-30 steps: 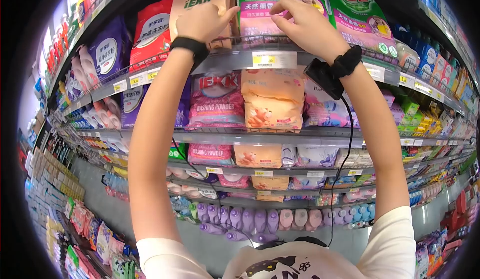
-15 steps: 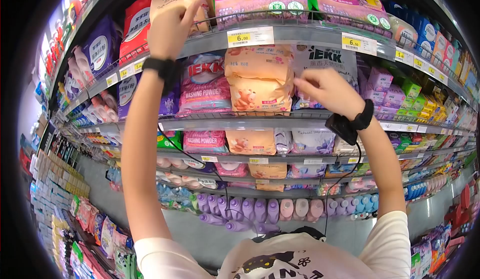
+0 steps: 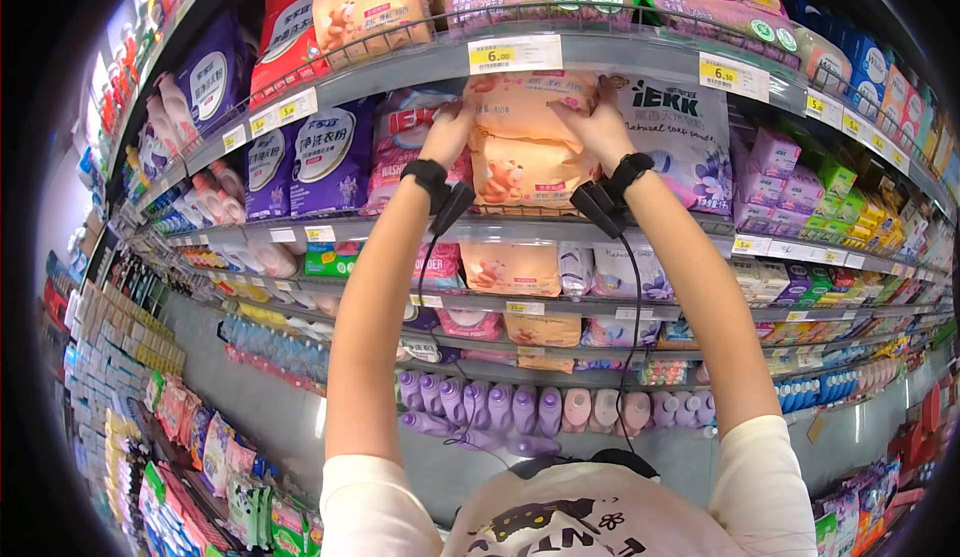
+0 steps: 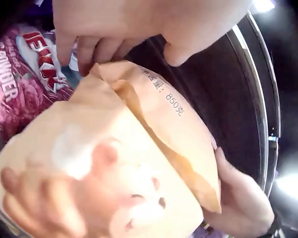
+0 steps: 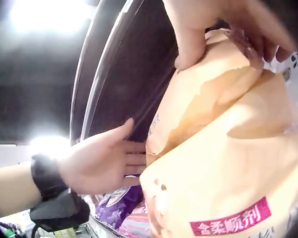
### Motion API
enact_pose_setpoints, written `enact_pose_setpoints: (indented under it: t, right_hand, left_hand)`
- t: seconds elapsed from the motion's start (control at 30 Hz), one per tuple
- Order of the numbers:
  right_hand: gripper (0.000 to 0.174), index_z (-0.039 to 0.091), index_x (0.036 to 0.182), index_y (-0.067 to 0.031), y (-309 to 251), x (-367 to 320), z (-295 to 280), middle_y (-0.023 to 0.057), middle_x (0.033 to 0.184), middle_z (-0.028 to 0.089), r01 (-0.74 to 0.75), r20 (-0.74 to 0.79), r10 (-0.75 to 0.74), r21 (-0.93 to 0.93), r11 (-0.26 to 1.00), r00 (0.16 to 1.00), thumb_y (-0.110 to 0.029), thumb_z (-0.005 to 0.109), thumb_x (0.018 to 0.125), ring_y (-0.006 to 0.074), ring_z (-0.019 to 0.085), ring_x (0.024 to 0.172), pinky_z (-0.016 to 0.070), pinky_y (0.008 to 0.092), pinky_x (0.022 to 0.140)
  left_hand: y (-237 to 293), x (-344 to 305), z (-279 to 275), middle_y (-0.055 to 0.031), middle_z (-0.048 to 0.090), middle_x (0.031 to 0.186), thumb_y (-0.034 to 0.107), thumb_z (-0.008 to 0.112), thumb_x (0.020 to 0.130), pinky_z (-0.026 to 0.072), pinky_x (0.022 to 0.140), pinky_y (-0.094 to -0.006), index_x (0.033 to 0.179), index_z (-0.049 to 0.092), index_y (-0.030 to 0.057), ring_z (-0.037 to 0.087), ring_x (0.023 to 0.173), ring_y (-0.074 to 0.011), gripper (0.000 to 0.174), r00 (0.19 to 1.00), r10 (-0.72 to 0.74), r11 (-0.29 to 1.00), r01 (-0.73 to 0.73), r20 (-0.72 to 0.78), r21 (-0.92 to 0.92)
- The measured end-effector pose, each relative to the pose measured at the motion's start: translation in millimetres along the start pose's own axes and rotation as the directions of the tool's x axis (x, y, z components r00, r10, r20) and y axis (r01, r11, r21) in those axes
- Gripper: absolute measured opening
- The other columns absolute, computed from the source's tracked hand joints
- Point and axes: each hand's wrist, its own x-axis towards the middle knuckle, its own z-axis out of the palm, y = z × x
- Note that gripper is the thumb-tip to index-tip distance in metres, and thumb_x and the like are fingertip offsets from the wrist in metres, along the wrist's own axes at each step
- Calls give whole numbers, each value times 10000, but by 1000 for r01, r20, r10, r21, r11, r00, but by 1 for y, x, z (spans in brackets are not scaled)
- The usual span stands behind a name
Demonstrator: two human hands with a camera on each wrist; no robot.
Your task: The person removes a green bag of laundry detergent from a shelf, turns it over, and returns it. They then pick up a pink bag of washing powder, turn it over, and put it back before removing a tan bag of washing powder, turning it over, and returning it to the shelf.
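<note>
A peach-coloured bag of washing powder (image 3: 528, 162), printed with a bear, stands on the second shelf with its top folded. My left hand (image 3: 450, 133) is at its left side; in the right wrist view, the left fingers (image 5: 134, 157) reach straight to the bag's edge with the thumb raised. My right hand (image 3: 606, 129) holds the upper right corner, thumb (image 5: 188, 52) on the front and fingers curling behind. A pink washing powder bag (image 4: 27, 82) is beside the left hand. To the right stands a grey-and-white soap powder bag (image 3: 680, 142).
Above the bag runs a shelf edge (image 3: 600, 49) with a wire rail and a price tag (image 3: 515, 54). Purple bags (image 3: 330, 162) stand to the left, small boxes (image 3: 785, 172) to the right. Lower shelves carry more bags and bottles (image 3: 500, 407). A cable hangs from each wrist camera.
Both hands have come down from the upper shelf to the peach bag on the second shelf, the right one first. The right hand now holds its corner; the left touches its side.
</note>
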Motion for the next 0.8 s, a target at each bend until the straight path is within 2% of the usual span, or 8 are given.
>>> enact_pose_setpoints:
  t: [0.13, 0.37, 0.47, 0.57, 0.7, 0.73, 0.77, 0.8]
  right_hand:
    - [587, 315, 1239, 39, -20, -18, -10, 127, 1123, 524, 24, -38, -20, 94, 995, 999, -37, 647, 760, 185, 529, 1017, 437, 284, 861]
    - [644, 197, 1336, 43, -44, -55, -30, 152, 1236, 452, -69, 11, 72, 467, 882, 997, 33, 565, 808, 202, 496, 1087, 408, 292, 924]
    - [626, 183, 1346, 36, -69, -82, -43, 156, 1298, 390, -131, 42, 135, 633, 763, 990, 62, 524, 821, 204, 469, 1126, 397, 301, 945]
    - [670, 171, 1368, 0, -76, -122, -62, 135, 1298, 406, -150, 21, 178, 639, 755, 984, 51, 542, 812, 205, 473, 1127, 401, 301, 942]
    - [784, 136, 1389, -22, -91, -208, -88, 129, 1298, 404, -275, 120, 254, 591, 759, 960, -11, 626, 777, 204, 421, 1177, 349, 316, 978]
    - [805, 129, 1391, -21, -93, -234, -94, 123, 1302, 402, -332, 165, 292, 563, 756, 942, -5, 637, 767, 200, 419, 1177, 346, 310, 977]
    - [826, 122, 1393, -21, -95, -259, -99, 116, 1306, 399, -391, 205, 334, 535, 749, 920, 1, 648, 757, 196, 417, 1176, 343, 304, 976]
    - [854, 111, 1397, -22, -102, -277, -104, 108, 1329, 373, -433, 247, 357, 492, 755, 901, 31, 655, 741, 185, 393, 1195, 337, 300, 977]
  left_hand:
    - [27, -20, -2, -104, 607, 945, 213, 556, 843, 419, 748, -240, 1033, 553, -82, 545, 830, -121, 351, 989, -133, 954, 144, 59, -263]
    - [43, -57, -8, -85, 603, 981, 168, 598, 849, 423, 782, -237, 1066, 542, -54, 550, 883, -123, 315, 986, -165, 852, 156, 26, -500]
    - [69, -88, -13, -82, 581, 1044, 171, 531, 895, 444, 813, -243, 1121, 513, -47, 560, 932, -126, 314, 991, -122, 894, 135, 58, -427]
    - [103, -135, -10, -101, 551, 1107, 169, 532, 894, 443, 840, -261, 1155, 482, -48, 538, 1007, -142, 343, 981, -181, 848, 191, 68, -494]
    - [105, -219, 24, -111, 517, 1142, 243, 546, 886, 403, 915, -298, 1230, 375, -49, 504, 1057, -171, 482, 938, -279, 469, 321, 207, -823]
    - [86, -252, 37, -94, 555, 1053, 292, 590, 853, 407, 903, -291, 1251, 343, -30, 521, 1014, -165, 569, 896, -236, 205, 425, 377, -882]
    - [81, -285, 46, -67, 571, 954, 310, 616, 830, 417, 870, -276, 1260, 326, -17, 537, 923, -145, 614, 904, -266, 335, 413, 336, -847]
    - [66, -318, 54, -52, 563, 925, 273, 624, 830, 430, 836, -276, 1263, 326, -3, 535, 841, -127, 594, 867, -318, 227, 463, 384, -857]
